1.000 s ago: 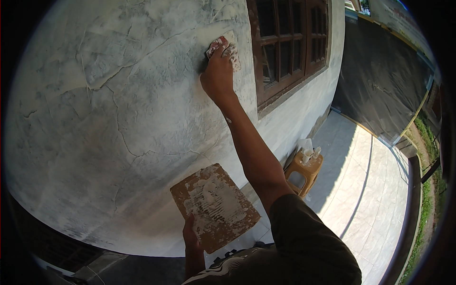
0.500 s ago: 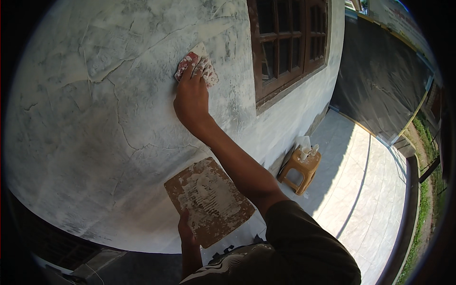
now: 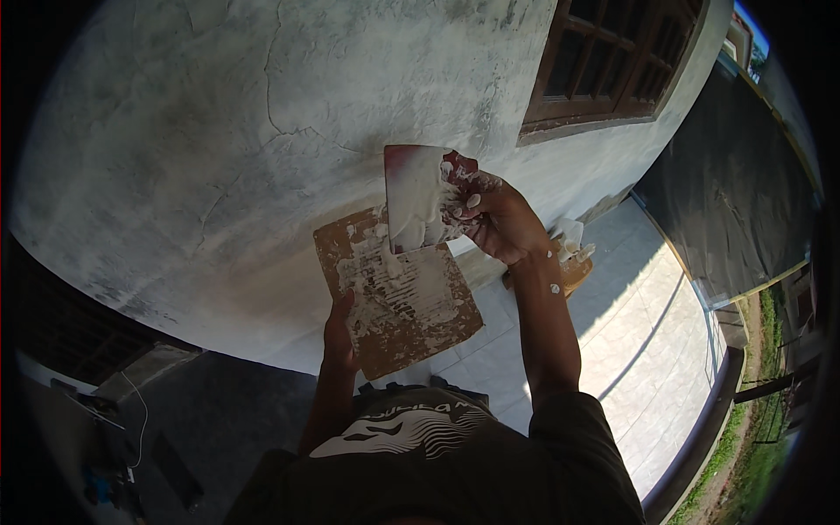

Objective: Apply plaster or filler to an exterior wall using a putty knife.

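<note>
My right hand [image 3: 506, 220], smeared with white putty, grips a putty spreader [image 3: 409, 184] by its dark red edge. A thick smear of putty lies across the spreader's face, which is held up over the far edge of a brown square board [image 3: 381, 352]. My left hand [image 3: 339, 334] holds that board at its left side, with the thumb showing and the other fingers hidden beneath. Ridged white putty [image 3: 429, 293] coats the middle of the board. Beyond both hands rises a grey-white plastered wall [image 3: 201, 140], patchy and cracked.
A brown-framed window [image 3: 604, 70] is set in the wall at upper right. Behind my right forearm stands a tan plastic stool [image 3: 576, 273] with white items on it. Pale floor tiles [image 3: 626, 324] stretch to the right, toward a dark sheet [image 3: 726, 192].
My right hand has come away from the wall, down and to the right, bringing the spreader over the board. The board remains in my left hand, and the view has shifted.
</note>
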Tool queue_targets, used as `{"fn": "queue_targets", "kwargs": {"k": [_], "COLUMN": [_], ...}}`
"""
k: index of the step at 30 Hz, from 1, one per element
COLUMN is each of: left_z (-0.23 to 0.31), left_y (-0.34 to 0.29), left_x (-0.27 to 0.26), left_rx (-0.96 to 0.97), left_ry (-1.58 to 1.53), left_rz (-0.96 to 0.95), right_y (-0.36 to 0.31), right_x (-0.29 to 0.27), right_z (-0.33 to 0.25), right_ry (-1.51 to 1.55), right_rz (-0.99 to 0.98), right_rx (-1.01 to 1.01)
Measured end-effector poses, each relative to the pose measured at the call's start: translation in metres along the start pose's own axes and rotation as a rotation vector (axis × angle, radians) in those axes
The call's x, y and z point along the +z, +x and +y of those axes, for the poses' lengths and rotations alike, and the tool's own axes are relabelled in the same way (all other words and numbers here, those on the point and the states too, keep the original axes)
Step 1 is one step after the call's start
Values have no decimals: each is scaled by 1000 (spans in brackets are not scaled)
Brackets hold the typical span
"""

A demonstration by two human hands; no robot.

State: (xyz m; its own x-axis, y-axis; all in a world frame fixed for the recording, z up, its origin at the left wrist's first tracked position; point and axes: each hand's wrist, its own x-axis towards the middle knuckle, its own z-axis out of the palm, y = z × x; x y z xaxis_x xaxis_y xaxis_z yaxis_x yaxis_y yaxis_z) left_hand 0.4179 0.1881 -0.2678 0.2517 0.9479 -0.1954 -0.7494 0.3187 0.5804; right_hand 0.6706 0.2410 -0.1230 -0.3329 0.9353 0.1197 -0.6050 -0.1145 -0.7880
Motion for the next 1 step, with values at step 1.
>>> {"fn": "queue_targets", "kwargs": {"k": [1], "left_z": [-1], "left_y": [1], "left_x": [-3], "left_rx": [2], "left_ry": [5], "left_rz": [-29], "right_y": [-3], "right_x": [-5], "right_z": [2], "right_ry": [33], "right_rz": [-53], "right_rx": [35]}}
